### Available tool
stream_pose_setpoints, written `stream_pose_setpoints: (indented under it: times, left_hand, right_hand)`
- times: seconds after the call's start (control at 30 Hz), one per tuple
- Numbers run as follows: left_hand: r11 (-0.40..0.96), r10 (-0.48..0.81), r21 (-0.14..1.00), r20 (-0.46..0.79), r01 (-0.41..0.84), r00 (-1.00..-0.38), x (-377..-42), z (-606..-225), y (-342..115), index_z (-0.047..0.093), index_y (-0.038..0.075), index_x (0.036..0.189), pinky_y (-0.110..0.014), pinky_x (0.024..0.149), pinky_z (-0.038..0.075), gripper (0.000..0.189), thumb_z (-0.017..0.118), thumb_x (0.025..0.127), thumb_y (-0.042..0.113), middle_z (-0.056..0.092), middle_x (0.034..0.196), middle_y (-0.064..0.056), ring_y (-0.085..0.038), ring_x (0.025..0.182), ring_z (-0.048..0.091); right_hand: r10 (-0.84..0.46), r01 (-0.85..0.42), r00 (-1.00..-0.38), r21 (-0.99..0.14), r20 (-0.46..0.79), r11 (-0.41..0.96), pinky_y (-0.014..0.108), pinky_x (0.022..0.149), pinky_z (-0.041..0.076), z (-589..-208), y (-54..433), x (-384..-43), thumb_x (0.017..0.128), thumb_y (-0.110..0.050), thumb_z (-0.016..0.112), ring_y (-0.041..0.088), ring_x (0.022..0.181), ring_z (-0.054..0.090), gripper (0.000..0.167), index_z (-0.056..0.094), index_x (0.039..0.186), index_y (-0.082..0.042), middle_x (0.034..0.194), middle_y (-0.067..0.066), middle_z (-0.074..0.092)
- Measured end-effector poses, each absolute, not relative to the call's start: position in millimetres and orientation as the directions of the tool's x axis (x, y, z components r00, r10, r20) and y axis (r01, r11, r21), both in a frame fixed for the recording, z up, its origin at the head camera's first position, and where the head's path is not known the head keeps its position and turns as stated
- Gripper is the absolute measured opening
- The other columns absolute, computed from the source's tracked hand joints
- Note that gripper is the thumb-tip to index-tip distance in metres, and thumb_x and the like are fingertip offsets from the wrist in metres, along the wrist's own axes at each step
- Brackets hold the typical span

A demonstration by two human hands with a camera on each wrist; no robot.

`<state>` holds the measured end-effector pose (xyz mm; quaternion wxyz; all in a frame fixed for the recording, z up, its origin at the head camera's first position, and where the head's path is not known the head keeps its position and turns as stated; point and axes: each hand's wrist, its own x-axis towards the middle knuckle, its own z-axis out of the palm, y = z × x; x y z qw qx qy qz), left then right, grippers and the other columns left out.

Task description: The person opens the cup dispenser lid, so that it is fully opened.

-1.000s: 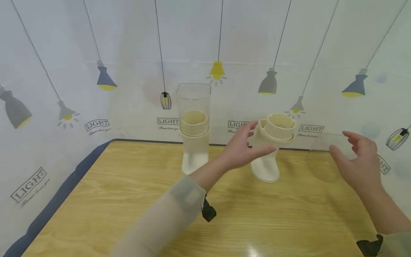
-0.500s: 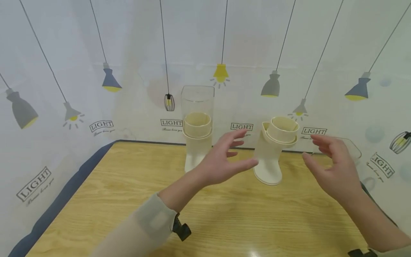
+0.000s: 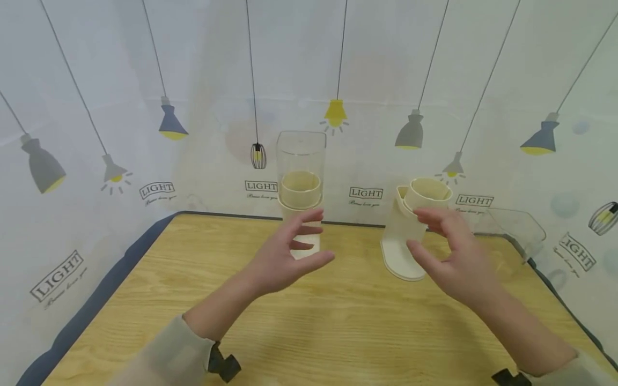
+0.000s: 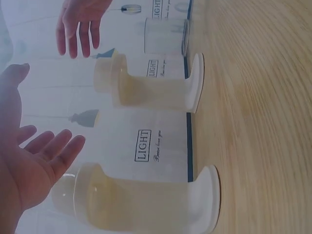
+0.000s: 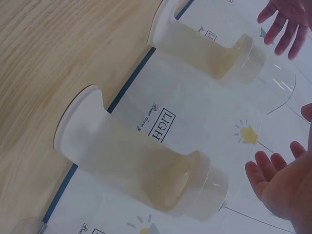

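Two cream stands with round collars are upright near the back of the wooden table. A clear square container (image 3: 301,147) sits over the collar of the left stand (image 3: 300,199). The right stand (image 3: 401,254) has a bare collar. My left hand (image 3: 282,262) is in the air before the left stand, fingers spread and nothing in them. In front of the right stand, my right hand (image 3: 456,260) hovers with loosely bent fingers, also holding nothing. The left wrist view shows both hands apart from the stands (image 4: 146,204).
Another clear container (image 3: 519,230) stands at the back right of the table (image 3: 309,332), partly behind my right hand. A curtain (image 3: 217,107) printed with lamps hangs right behind the table's far edge.
Both hands have moved left: the left from before the right stand to before the left one, the right from the loose clear container to the right stand. The stands stay put.
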<state>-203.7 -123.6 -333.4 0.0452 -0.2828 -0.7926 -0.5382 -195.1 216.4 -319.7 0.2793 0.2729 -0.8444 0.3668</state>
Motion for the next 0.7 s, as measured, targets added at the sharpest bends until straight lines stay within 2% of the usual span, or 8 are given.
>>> stream_pose_setpoints:
  times: [0.17,0.3,0.4,0.43,0.7]
  left_hand:
    - [0.294,0.339,0.829,0.375,0.476,-0.863,-206,-336,-151,0.046,0.013,0.163,-0.052,0.108,0.06,0.074,0.082,0.099,0.022,0.05,0.164,-0.007,-0.034,0.144,0.062]
    - [0.332,0.291,0.831,0.359,0.445,-0.887,-213,-338,-173,0.043,0.011,0.165,-0.054,0.108,0.06,0.077,0.082,0.1,0.023,0.05,0.164,-0.01,-0.035,0.143,0.062]
    - [0.365,0.254,0.834,0.338,0.413,-0.906,-222,-339,-188,0.043,0.016,0.166,-0.055,0.109,0.059,0.076,0.082,0.101,0.026,0.051,0.163,-0.01,-0.035,0.142,0.063]
    - [0.375,0.243,0.834,0.333,0.405,-0.911,-226,-340,-193,0.042,0.017,0.166,-0.056,0.109,0.059,0.076,0.081,0.102,0.027,0.052,0.163,-0.011,-0.036,0.142,0.063]
    - [0.398,0.202,0.851,0.283,0.343,-0.938,-256,-343,-220,0.039,0.019,0.169,-0.058,0.111,0.058,0.078,0.079,0.103,0.034,0.051,0.165,-0.012,-0.036,0.146,0.06]
  right_hand:
    - [-0.28,-0.637,-0.736,-0.49,0.616,0.595,0.007,0.111,0.038,-316,198,-197,0.097,-0.007,0.079,0.019,0.131,0.058,0.054,0.063,0.148,-0.009,0.146,0.012,0.063]
    - [-0.29,-0.612,-0.767,-0.514,0.573,0.601,0.034,0.117,0.047,-311,183,-205,0.1,-0.013,0.078,0.033,0.134,0.062,0.052,0.062,0.15,-0.011,0.149,0.013,0.062]
    - [-0.296,-0.609,-0.774,-0.529,0.56,0.592,0.055,0.115,0.05,-307,171,-213,0.101,-0.013,0.077,0.037,0.135,0.063,0.051,0.061,0.149,-0.009,0.148,0.014,0.062]
    - [-0.299,-0.612,-0.773,-0.532,0.559,0.586,0.058,0.115,0.05,-305,167,-216,0.101,-0.013,0.077,0.038,0.136,0.063,0.051,0.061,0.149,-0.008,0.148,0.015,0.063]
    - [-0.312,-0.614,-0.78,-0.568,0.542,0.548,0.058,0.118,0.05,-290,134,-239,0.102,-0.017,0.075,0.037,0.138,0.061,0.053,0.059,0.151,-0.006,0.15,0.018,0.057]
